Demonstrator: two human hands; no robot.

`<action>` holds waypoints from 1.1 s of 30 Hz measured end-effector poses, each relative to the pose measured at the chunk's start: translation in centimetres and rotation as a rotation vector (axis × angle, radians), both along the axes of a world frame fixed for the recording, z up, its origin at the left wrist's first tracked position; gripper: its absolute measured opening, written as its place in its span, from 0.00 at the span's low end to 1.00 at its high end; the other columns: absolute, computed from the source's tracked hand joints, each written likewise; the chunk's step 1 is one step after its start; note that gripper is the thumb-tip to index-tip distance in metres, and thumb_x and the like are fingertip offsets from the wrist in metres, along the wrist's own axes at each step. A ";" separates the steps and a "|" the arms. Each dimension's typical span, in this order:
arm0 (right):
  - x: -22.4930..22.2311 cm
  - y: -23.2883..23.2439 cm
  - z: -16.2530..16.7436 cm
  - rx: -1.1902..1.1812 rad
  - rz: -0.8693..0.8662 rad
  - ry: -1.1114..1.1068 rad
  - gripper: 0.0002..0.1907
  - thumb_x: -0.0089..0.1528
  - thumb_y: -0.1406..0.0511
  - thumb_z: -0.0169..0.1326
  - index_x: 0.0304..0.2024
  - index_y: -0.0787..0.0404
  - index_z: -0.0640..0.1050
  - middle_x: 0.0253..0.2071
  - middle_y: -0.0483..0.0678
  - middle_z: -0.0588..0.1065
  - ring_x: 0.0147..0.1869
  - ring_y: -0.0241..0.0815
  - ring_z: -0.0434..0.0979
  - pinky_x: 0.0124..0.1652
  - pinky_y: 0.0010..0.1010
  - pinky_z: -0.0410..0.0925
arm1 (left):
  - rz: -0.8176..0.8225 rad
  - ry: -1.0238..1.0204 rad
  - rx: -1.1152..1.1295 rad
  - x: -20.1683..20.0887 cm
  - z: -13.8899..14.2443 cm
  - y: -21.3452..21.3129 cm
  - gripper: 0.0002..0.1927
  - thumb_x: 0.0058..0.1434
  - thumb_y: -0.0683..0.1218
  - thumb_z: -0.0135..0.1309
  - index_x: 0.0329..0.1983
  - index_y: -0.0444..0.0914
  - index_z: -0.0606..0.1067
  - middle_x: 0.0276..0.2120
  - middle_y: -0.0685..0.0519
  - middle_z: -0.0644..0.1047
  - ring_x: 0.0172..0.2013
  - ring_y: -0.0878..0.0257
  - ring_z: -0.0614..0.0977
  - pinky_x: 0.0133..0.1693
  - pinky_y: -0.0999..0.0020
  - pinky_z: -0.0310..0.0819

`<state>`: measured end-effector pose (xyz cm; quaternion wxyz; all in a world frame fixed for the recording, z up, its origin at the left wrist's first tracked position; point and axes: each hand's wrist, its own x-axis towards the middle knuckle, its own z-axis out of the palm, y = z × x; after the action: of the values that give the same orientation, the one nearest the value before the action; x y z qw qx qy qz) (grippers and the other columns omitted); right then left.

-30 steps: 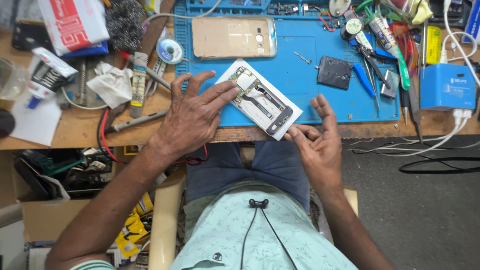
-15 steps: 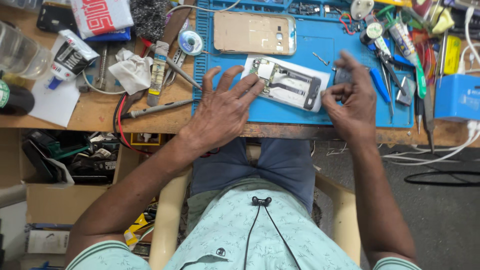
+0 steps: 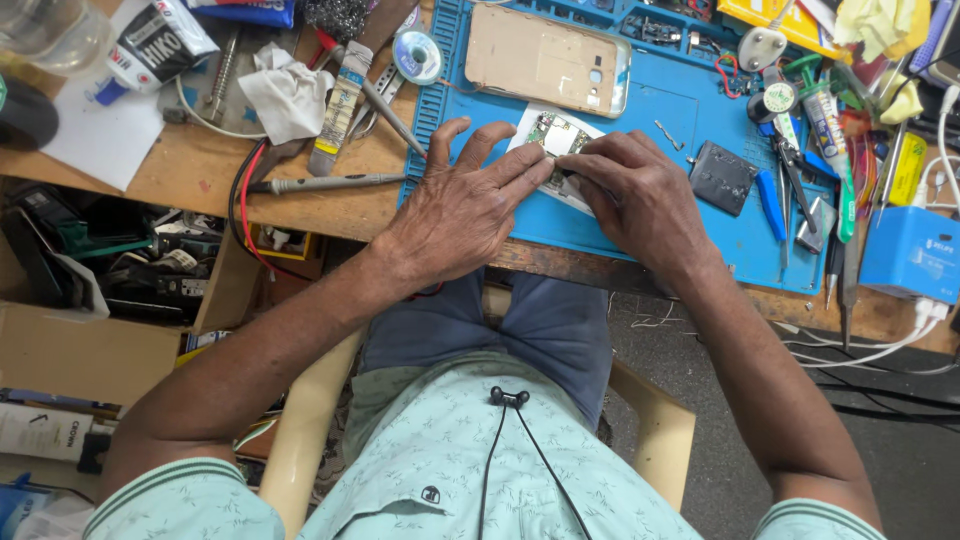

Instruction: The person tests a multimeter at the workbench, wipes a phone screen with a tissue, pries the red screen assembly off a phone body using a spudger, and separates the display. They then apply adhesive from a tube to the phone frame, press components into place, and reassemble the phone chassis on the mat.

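Opened white phone chassis with exposed green circuit board (image 3: 553, 140) lay on blue silicone work mat (image 3: 680, 130), pinned flat under spread left hand (image 3: 462, 205), while right hand (image 3: 632, 195) pinched at its board; judged component-seating step, fine fingertip control needed.

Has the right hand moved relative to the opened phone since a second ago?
Yes. The right hand has come from the mat's near edge onto the opened phone, meeting the left hand there.
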<state>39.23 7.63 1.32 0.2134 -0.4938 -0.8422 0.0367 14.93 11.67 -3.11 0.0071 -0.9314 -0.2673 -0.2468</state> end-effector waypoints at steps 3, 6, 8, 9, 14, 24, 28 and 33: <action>0.1 0.0 0.0 -0.016 0.006 -0.033 0.11 0.65 0.71 0.62 0.50 0.60 0.82 0.45 0.51 0.77 0.47 0.50 0.77 0.47 0.40 0.72 | 0.000 0.008 -0.011 0.0 -0.1 -0.1 0.27 0.64 0.46 0.52 0.68 0.40 0.73 0.64 0.55 0.71 0.67 0.56 0.62 0.68 0.48 0.41; 0.2 0.1 0.0 -0.012 0.016 -0.032 0.11 0.65 0.71 0.62 0.50 0.61 0.83 0.46 0.51 0.78 0.47 0.49 0.77 0.47 0.40 0.72 | -0.003 0.012 -0.001 -0.1 -0.2 -0.1 0.27 0.64 0.46 0.52 0.68 0.41 0.73 0.64 0.55 0.71 0.67 0.56 0.62 0.68 0.49 0.41; 0.2 0.1 0.0 -0.003 0.018 -0.022 0.10 0.64 0.70 0.63 0.49 0.61 0.83 0.45 0.51 0.78 0.47 0.49 0.77 0.47 0.40 0.72 | -0.001 0.014 0.008 -0.1 -0.2 -0.1 0.27 0.65 0.46 0.52 0.68 0.41 0.73 0.64 0.55 0.71 0.67 0.56 0.62 0.68 0.49 0.41; 0.2 0.1 -0.1 0.001 0.016 -0.017 0.10 0.64 0.69 0.63 0.49 0.62 0.83 0.45 0.51 0.78 0.46 0.49 0.78 0.46 0.39 0.72 | -0.001 0.014 0.008 -0.1 -0.3 -0.1 0.26 0.65 0.46 0.52 0.68 0.40 0.73 0.64 0.55 0.71 0.67 0.56 0.62 0.68 0.49 0.41; 0.3 -0.3 -0.7 0.010 -0.003 0.009 0.10 0.65 0.69 0.64 0.49 0.63 0.83 0.47 0.52 0.79 0.49 0.50 0.78 0.48 0.39 0.73 | -0.022 -0.017 0.033 0.1 -0.3 0.2 0.25 0.67 0.46 0.51 0.68 0.42 0.73 0.63 0.55 0.71 0.67 0.55 0.62 0.68 0.49 0.42; 0.9 0.0 -1.4 -0.006 0.009 0.060 0.13 0.65 0.72 0.62 0.53 0.62 0.83 0.47 0.53 0.78 0.51 0.49 0.79 0.48 0.38 0.75 | -0.082 0.020 0.109 -0.1 0.3 1.2 0.26 0.63 0.45 0.53 0.66 0.41 0.74 0.59 0.55 0.71 0.64 0.54 0.63 0.66 0.48 0.46; 1.0 -0.1 -1.4 0.067 0.030 -0.033 0.14 0.62 0.71 0.64 0.51 0.61 0.83 0.46 0.52 0.78 0.48 0.49 0.77 0.47 0.38 0.73 | -0.086 0.005 0.130 -0.1 0.2 1.3 0.25 0.63 0.45 0.53 0.66 0.41 0.74 0.59 0.55 0.71 0.65 0.54 0.64 0.66 0.47 0.46; 1.4 0.2 -1.5 0.074 0.046 -0.049 0.11 0.64 0.70 0.65 0.49 0.61 0.83 0.45 0.50 0.79 0.47 0.47 0.78 0.46 0.39 0.73 | -0.111 -0.030 0.079 -0.1 0.1 1.5 0.25 0.64 0.43 0.53 0.66 0.42 0.74 0.59 0.54 0.72 0.65 0.53 0.64 0.66 0.48 0.46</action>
<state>40.60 7.82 -0.22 0.2100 -0.4668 -0.8591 -0.0017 14.84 13.22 -3.04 0.0260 -0.9400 -0.2055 -0.2711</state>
